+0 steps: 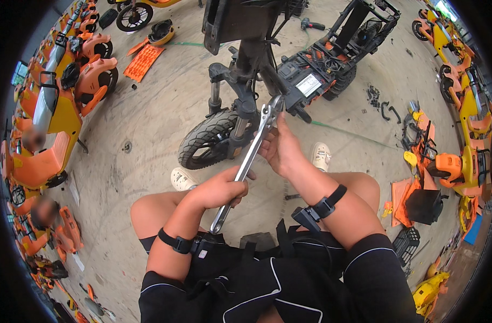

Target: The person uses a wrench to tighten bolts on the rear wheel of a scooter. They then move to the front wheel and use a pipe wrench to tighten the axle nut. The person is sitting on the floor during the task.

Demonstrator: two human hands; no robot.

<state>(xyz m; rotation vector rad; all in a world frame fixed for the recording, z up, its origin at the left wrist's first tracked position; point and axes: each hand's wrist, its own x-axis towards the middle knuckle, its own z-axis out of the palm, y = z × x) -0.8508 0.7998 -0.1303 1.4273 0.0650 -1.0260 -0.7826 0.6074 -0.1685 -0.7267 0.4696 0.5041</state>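
My left hand [230, 188] is closed round the lower part of a long silver wrench [245, 164], which slants up to the scooter's steering column. My right hand [278, 142] is higher up, its fingers curled beside the wrench's upper end and its thumb raised near the silver metal at the column; its exact grip is partly hidden. Just beyond my hands stands a stripped black scooter frame [309, 83] with a fork [247, 107] and a treaded front wheel [195, 144]. My knees are bent on either side, with white clogs below.
Rows of orange and yellow scooters [55, 145] line the left and right edges. An orange panel [142, 63] lies at the upper left. Loose black and orange parts [423, 207] and a black grille [405, 245] lie on the concrete floor [122, 172] at my right. A power tool [311, 25] lies beyond the frame.
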